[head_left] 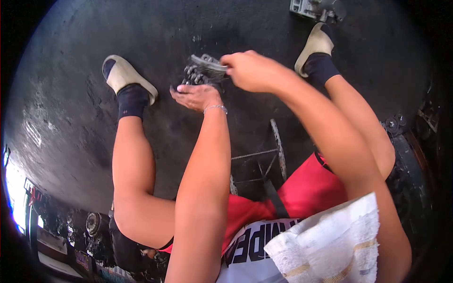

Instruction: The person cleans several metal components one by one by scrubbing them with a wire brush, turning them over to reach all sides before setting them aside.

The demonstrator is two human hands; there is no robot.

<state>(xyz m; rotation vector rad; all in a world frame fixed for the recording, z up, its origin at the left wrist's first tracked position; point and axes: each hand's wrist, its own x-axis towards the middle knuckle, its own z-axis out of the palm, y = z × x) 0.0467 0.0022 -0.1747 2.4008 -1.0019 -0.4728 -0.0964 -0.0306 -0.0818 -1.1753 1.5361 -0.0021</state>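
Note:
My left hand [197, 96], with a bracelet at the wrist, is closed around the underside of a dark metal engine part [192, 75] with several shiny rounded pieces. My right hand [252, 70] grips a grey wire brush [210, 64], which reaches left over the top of the part. Motion blurs the brush, and its bristles appear to touch the part. My right fingers hide the end of its handle, and my left palm hides the part's underside.
Dark floor [71, 108] spreads around my feet. A silvery metal casting [317, 9] lies beyond my right foot. Below my arms stands a worn metal frame [278, 146]. Engine parts [94, 224] crowd the lower left, with more parts [395, 123] at right. A white towel [330, 240] hangs over my front.

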